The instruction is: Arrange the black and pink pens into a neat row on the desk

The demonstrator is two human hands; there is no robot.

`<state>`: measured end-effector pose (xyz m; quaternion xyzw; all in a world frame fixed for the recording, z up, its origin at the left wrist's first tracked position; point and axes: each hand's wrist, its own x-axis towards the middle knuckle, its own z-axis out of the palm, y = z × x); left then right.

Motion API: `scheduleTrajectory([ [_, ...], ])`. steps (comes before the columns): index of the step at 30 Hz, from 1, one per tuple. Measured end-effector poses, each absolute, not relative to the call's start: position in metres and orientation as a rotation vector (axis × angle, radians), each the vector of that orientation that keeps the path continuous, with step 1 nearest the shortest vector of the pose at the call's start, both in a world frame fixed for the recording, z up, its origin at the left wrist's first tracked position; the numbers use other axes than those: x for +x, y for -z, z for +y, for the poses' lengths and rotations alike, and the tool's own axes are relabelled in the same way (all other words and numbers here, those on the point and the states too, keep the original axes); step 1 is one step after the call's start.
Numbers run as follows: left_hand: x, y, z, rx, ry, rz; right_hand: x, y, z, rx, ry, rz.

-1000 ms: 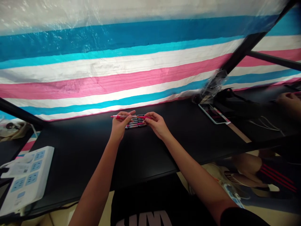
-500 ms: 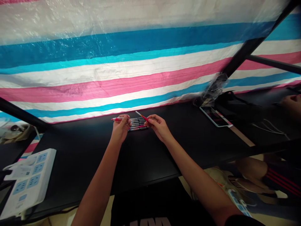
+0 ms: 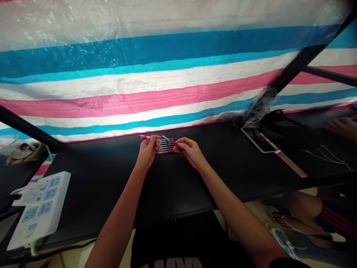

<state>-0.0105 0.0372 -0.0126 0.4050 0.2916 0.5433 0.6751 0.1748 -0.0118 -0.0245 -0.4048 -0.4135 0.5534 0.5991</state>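
Between the fingertips of my left hand (image 3: 147,152) is a red-and-clear pen barrel (image 3: 143,137), its end pointing left. My right hand (image 3: 190,149) pinches a red pen part (image 3: 175,143) with a thin pale refill (image 3: 166,139) sticking out toward the upper left. The refill's tip is close to my left fingertips. Several pens (image 3: 166,146) lie side by side in a row on the black table (image 3: 173,193), just under and between my hands; one has a red section. My fingers hide parts of the held pieces.
A white power strip (image 3: 52,212) with a plug lies at the left. To the right are a phone (image 3: 259,140), a flat brown strip (image 3: 292,165), a white cable (image 3: 327,156) and another person's hand (image 3: 344,124). A striped sheet (image 3: 167,89) hangs behind the table.
My left hand has shifted slightly right, bringing the barrel nearer the red part and refill in my right hand. The camera view has also turned a little. Both hands keep their hold.
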Motion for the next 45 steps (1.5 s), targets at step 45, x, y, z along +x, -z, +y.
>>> scheduleTrajectory([
  [45, -0.004, 0.027, 0.034, 1.224, -1.083, 0.731, 0.173, 0.034, -0.006, -0.995, -1.115, -1.121],
])
